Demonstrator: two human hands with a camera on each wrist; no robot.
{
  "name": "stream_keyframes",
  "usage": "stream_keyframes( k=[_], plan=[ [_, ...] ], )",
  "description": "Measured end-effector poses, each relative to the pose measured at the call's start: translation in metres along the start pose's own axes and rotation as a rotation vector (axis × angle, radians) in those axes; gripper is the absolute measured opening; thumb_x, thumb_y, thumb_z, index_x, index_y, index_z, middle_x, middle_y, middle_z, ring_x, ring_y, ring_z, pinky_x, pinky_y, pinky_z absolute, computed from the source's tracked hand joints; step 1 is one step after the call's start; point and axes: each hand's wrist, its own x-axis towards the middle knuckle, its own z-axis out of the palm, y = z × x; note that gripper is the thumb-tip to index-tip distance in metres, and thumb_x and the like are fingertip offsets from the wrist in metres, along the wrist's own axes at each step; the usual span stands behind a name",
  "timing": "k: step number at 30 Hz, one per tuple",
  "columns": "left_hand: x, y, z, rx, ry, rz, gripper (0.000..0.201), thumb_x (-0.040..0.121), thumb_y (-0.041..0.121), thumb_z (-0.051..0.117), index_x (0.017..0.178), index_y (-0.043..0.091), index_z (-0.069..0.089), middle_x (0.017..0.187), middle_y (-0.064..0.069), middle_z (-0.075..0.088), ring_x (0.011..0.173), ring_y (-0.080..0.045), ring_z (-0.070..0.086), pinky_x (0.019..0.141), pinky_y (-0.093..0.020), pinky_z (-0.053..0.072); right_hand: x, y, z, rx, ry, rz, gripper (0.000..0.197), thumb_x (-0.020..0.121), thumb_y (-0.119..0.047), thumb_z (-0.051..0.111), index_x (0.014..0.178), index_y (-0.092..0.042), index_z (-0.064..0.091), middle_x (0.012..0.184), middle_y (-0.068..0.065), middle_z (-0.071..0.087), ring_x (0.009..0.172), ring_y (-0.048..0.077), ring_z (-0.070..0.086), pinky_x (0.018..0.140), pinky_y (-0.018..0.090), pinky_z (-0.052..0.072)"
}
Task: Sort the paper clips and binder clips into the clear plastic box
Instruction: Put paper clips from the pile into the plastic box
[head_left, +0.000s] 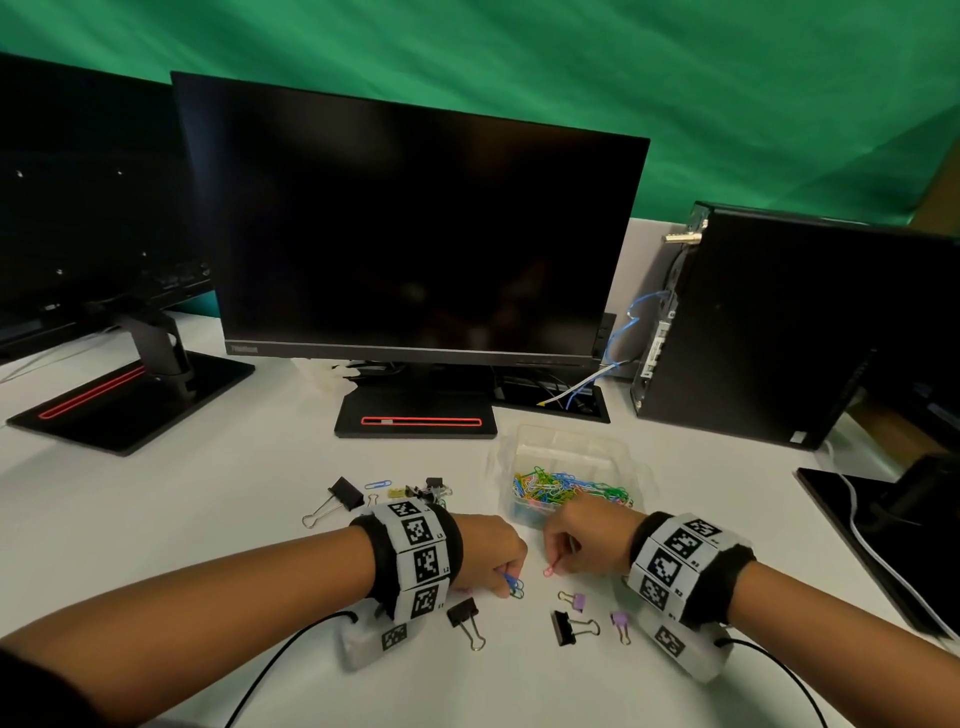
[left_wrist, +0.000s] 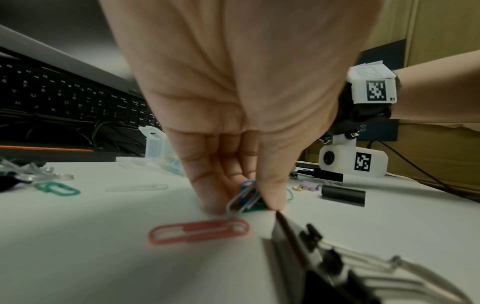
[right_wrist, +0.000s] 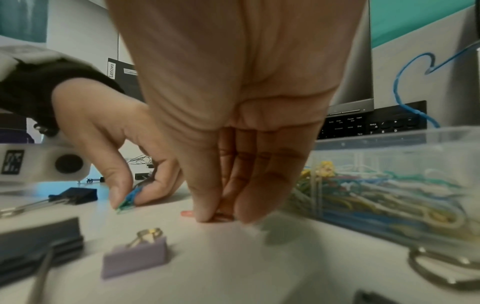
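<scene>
Head view: even overhead light, counter (head_left: 218, 499) bright, soft short shadows, edges bowed by the wide lens. Both wrist views: dimmer, softly focused; nearest binder clips (left_wrist: 337, 267) smeared, hands (right_wrist: 233, 102) overfilling frame, corners stretched and blurred.

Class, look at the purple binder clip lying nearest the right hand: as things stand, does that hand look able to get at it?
Probably yes. The purple binder clip lies in the open just near of the right hand with nothing over it. However, that hand is pinching a pink paper clip, which it would likely need to drop first.
</scene>
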Motion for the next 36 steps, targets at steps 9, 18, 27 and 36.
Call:
stream_keyframes(
  k=[9, 18, 27, 36],
  plan=[
    [-0.014, -0.011, 0.006, -0.015, 0.05, -0.041, 0.022, 0.092, 0.017, 0.05, 0.108, 0.002, 0.056, 0.113, -0.015, 0.06, 0.105, -0.028, 0.053, 0.082, -0.03, 0.039, 0.003, -0.016, 0.005, 0.082, 0.027, -0.018, 0.01, 0.08, -0.014, 0.065, 0.089, -0.012, 0.069, 0.078, -0.006, 0.065, 0.069, 0.005, 0.056, 0.07, 0.018, 0.048],
    [-0.044, -0.049, 0.004, -0.134, 0.129, -0.153, 0.023, 0.089, 0.023, 0.057, 0.107, 0.008, 0.058, 0.091, -0.001, 0.053, 0.084, -0.013, 0.046, 0.067, -0.019, 0.036, 0.036, -0.044, 0.001, 0.164, 0.112, 0.032, 0.022, 0.083, -0.002, 0.054, 0.095, -0.01, 0.071, 0.076, -0.004, 0.062, 0.053, 0.009, 0.057, 0.06, 0.023, 0.054],
    [-0.074, -0.072, 0.019, -0.154, 0.12, -0.219, 0.023, 0.09, 0.021, 0.056, 0.107, 0.006, 0.059, 0.106, -0.012, 0.064, 0.081, -0.011, 0.044, 0.058, -0.009, 0.028, 0.067, -0.067, -0.007, 0.014, 0.207, -0.011, 0.035, 0.091, -0.004, 0.047, 0.118, -0.017, 0.065, 0.123, 0.005, 0.063, 0.112, 0.023, 0.056, 0.095, 0.028, 0.041],
    [-0.074, -0.07, 0.019, -0.136, 0.128, -0.212, 0.022, 0.09, 0.02, 0.056, 0.106, 0.005, 0.06, 0.102, -0.013, 0.063, 0.081, -0.013, 0.044, 0.057, -0.009, 0.027, 0.078, -0.069, -0.012, -0.115, 0.119, -0.048, 0.032, 0.088, -0.005, 0.056, 0.117, -0.015, 0.065, 0.115, 0.009, 0.066, 0.106, 0.024, 0.059, 0.087, 0.027, 0.044]
  ],
)
